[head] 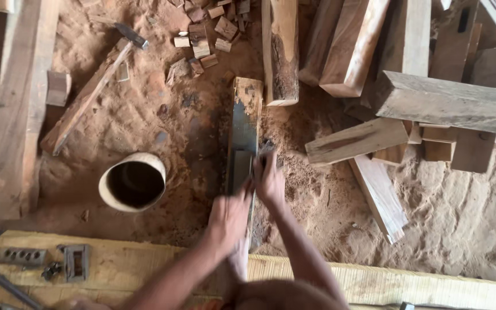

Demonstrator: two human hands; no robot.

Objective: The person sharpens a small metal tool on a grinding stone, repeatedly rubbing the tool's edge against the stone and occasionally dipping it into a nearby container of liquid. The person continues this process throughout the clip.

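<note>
1. Both hands, the left hand point(229, 217) and right hand point(269, 182), are pressing a flat blade point(240, 166) onto the sharpening stone point(244, 129) at frame centre
2. The stone's long axis is running up-frame, away from the hands, over sawdust floor point(460, 212); the right is lying nearer

A flat blade point(240, 166) is pressed against a long sharpening board point(244, 123) by the left hand point(229, 221) and right hand point(269, 182). The board is laid on sawdust-covered ground point(460, 212), with a hollow cylinder point(133, 182) just beside it and stacked timber blocks point(443, 100) near the ground's upper right corner.

Grey-blue sharpening board point(244, 129), reddish-brown sawdust point(162, 115), pale cream-rimmed pipe point(132, 182)
</note>
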